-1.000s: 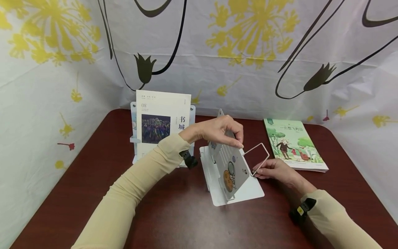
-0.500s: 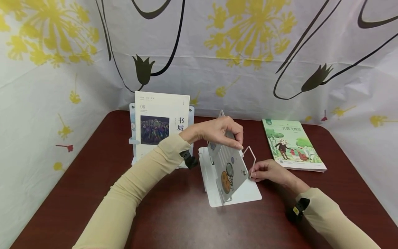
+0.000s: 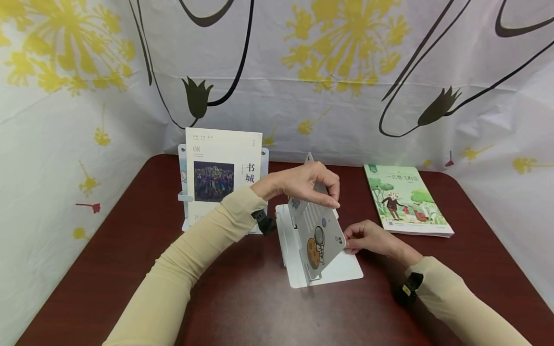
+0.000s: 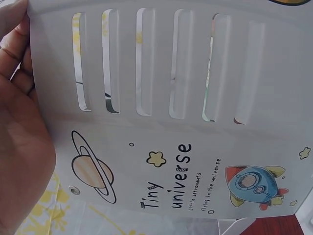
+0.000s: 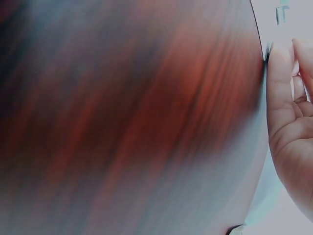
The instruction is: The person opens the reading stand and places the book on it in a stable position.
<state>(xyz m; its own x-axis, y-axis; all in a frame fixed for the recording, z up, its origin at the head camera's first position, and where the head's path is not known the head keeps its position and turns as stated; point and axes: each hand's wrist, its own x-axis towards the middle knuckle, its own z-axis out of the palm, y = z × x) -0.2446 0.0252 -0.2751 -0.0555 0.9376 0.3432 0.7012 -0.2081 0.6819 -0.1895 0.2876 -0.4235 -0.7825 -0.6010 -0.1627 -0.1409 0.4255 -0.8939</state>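
A white metal book stand (image 3: 318,230) stands in the middle of the head view, its panel tilted up over a flat white base (image 3: 344,270). An astronaut print decorates the panel's side facing me. My left hand (image 3: 308,183) grips the panel's upper edge between thumb and fingers. In the left wrist view, the slotted panel (image 4: 161,129) shows a planet, a rocket and the words "Tiny universe". Low at the panel's right corner, my right hand (image 3: 368,238) has thumb and fingers pinched together at the wire support, which is now hidden behind the panel.
At the back left, a pale blue book stand (image 3: 184,197) holds a white book (image 3: 222,149) upright. A green picture book (image 3: 407,199) lies flat at the back right. The dark red table (image 3: 242,298) ends at a patterned cloth (image 3: 259,62) behind.
The wire support has swung leftward behind the panel, and my right hand has moved slightly left with it. My left hand keeps its grip on the upper edge.
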